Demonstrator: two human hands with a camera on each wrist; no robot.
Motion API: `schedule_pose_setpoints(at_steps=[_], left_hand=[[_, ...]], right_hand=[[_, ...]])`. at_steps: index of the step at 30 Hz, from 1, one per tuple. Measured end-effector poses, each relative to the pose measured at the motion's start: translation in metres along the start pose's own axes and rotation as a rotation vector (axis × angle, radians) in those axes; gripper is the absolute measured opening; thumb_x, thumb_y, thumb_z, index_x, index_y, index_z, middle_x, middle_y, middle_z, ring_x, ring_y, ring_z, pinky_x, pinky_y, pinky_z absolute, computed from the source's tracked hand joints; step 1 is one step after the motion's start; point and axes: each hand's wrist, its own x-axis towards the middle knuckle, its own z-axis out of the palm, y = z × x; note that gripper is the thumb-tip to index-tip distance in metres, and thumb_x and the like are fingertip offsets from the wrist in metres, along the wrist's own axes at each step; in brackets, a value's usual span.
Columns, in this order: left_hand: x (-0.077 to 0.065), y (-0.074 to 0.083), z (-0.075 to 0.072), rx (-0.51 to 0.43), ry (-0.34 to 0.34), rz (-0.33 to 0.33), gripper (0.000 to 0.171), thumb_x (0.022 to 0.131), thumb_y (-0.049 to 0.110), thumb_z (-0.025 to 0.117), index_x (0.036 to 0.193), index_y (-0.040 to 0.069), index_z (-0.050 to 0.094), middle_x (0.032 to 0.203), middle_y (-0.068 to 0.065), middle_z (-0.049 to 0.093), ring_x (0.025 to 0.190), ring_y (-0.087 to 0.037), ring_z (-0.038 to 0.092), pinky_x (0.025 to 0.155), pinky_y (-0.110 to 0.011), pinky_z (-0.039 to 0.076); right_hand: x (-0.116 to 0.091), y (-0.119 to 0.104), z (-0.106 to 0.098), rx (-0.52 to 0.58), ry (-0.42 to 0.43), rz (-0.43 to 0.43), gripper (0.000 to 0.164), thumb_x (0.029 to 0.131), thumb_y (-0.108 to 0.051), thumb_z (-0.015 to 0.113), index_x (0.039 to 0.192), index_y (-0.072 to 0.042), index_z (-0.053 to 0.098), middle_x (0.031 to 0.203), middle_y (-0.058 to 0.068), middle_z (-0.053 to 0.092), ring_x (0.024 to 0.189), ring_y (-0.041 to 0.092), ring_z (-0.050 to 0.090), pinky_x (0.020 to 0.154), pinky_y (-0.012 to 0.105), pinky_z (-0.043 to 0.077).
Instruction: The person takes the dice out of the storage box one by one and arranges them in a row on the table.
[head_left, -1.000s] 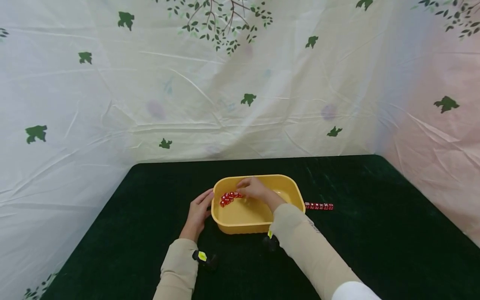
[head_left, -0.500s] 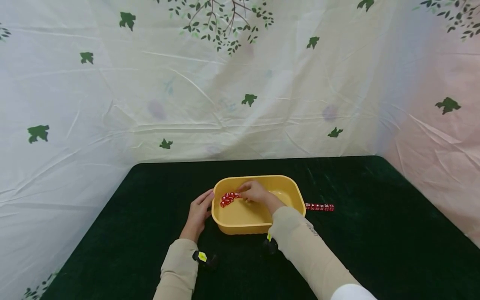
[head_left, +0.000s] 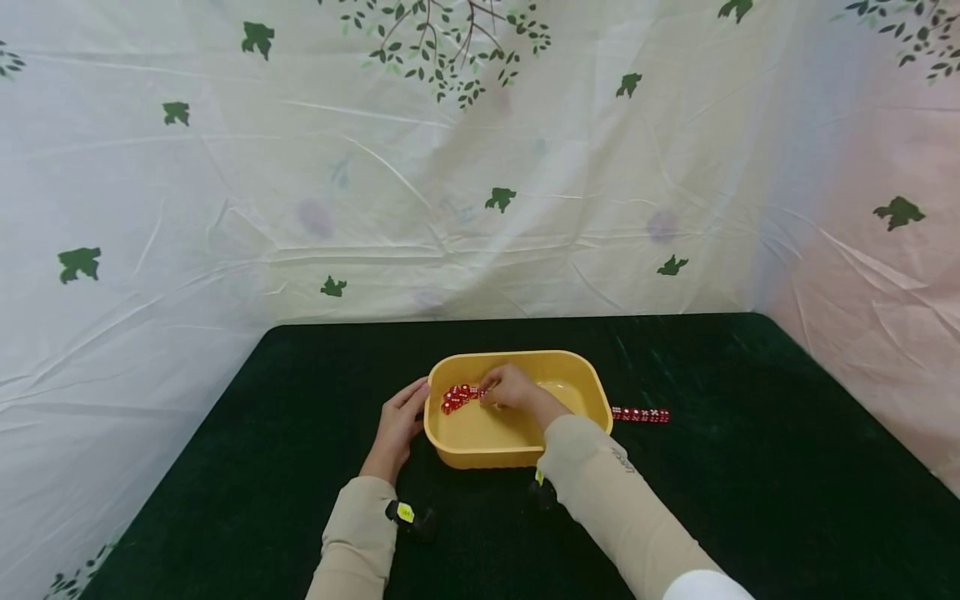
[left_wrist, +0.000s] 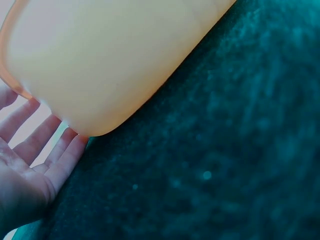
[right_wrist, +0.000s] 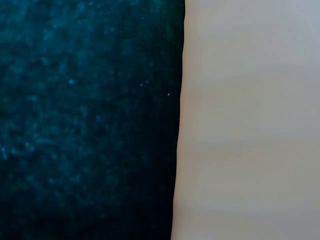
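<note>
A yellow plastic bin stands on the dark green cloth. Inside it, near the left end, several red dice with white pips lie in a curved cluster. My right hand reaches into the bin, its fingers curled and pinching at a red die at the cluster's right end; the fingertips partly hide that die. Against the bin's left wall rests my left hand. In the left wrist view, the left hand's fingers reach out fairly straight to the bin wall. The right wrist view catches only bin wall and cloth.
Just outside the bin's right side, a straight row of red dice lies on the green-covered table. A pale sheet with leaf prints hangs behind the table and along both sides.
My right hand has shifted slightly down and right inside the bin, its fingertips staying by the right end of the dice cluster. The left hand has stayed at the bin's left wall.
</note>
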Motion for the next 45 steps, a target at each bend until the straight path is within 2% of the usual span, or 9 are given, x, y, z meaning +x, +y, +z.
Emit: schedule_pose_setpoints(at_steps=[8,9,12,17,21,28,34,40,45], left_hand=[[0.001,0.000,0.002,0.009,0.001,0.005,0.050,0.080,0.043,0.056,0.120,0.013,0.051,0.122,-0.006,0.046,0.103,-0.021,0.047,0.081,-0.036,0.043],[0.001,0.000,0.002,0.011,0.002,0.006,0.050,0.080,0.042,0.056,0.120,0.013,0.051,0.122,-0.006,0.046,0.103,-0.021,0.047,0.081,-0.036,0.043],[0.002,0.000,0.001,0.013,0.009,0.007,0.048,0.081,0.041,0.055,0.119,0.013,0.051,0.122,-0.006,0.046,0.103,-0.021,0.047,0.081,-0.036,0.043],[0.002,0.000,0.001,0.012,0.004,0.014,0.049,0.081,0.041,0.055,0.120,0.012,0.051,0.122,-0.006,0.046,0.104,-0.021,0.047,0.082,-0.037,0.043],[0.002,0.000,0.001,0.018,0.000,0.009,0.051,0.079,0.044,0.056,0.120,0.013,0.050,0.123,-0.006,0.045,0.104,-0.021,0.046,0.082,-0.037,0.042],[0.002,-0.001,0.000,0.021,-0.002,0.009,0.051,0.080,0.043,0.055,0.120,0.013,0.050,0.122,-0.006,0.046,0.104,-0.021,0.047,0.082,-0.037,0.042],[0.002,-0.001,-0.001,0.030,-0.001,0.012,0.052,0.080,0.044,0.055,0.121,0.012,0.049,0.123,-0.007,0.045,0.104,-0.022,0.046,0.083,-0.038,0.042],[0.002,-0.001,-0.001,0.028,0.000,0.014,0.052,0.079,0.045,0.056,0.120,0.013,0.050,0.122,-0.007,0.045,0.104,-0.022,0.046,0.083,-0.038,0.042],[0.002,-0.001,0.001,0.028,-0.002,0.011,0.051,0.080,0.043,0.055,0.121,0.013,0.049,0.123,-0.007,0.045,0.104,-0.023,0.046,0.084,-0.040,0.041]], right_hand=[[0.001,0.000,-0.002,-0.025,-0.014,0.010,0.011,0.075,-0.006,0.065,0.086,-0.004,0.064,0.076,0.005,0.055,0.055,0.016,0.047,0.051,0.025,0.043],[0.002,0.002,-0.003,-0.026,-0.024,-0.021,0.010,0.075,-0.008,0.066,0.084,-0.005,0.064,0.075,0.005,0.054,0.054,0.015,0.047,0.050,0.025,0.042],[0.003,0.002,-0.003,-0.036,-0.036,-0.026,0.009,0.075,-0.008,0.066,0.083,-0.006,0.065,0.075,0.004,0.054,0.056,0.016,0.048,0.051,0.026,0.043],[0.000,-0.001,-0.003,-0.046,-0.027,0.001,0.011,0.077,-0.006,0.063,0.088,-0.005,0.065,0.079,0.005,0.054,0.057,0.016,0.047,0.052,0.024,0.042],[-0.005,-0.004,-0.004,-0.056,-0.024,-0.010,0.014,0.077,-0.008,0.064,0.090,-0.004,0.064,0.073,0.004,0.054,0.052,0.013,0.045,0.048,0.021,0.039],[-0.012,-0.007,-0.008,-0.006,-0.044,-0.033,0.017,0.078,-0.009,0.063,0.093,-0.002,0.064,0.077,0.004,0.056,0.056,0.017,0.050,0.051,0.024,0.044],[-0.016,-0.008,-0.016,0.031,-0.045,-0.040,0.016,0.079,-0.008,0.062,0.093,-0.001,0.063,0.078,0.007,0.055,0.065,0.023,0.054,0.058,0.030,0.048],[-0.017,-0.006,-0.028,0.016,-0.015,-0.108,0.015,0.079,-0.008,0.061,0.091,0.001,0.063,0.082,0.006,0.057,0.067,0.018,0.053,0.060,0.030,0.048],[-0.021,-0.003,-0.044,-0.006,0.021,-0.128,0.014,0.079,-0.008,0.061,0.090,0.001,0.063,0.085,0.006,0.058,0.071,0.017,0.051,0.065,0.031,0.048]])
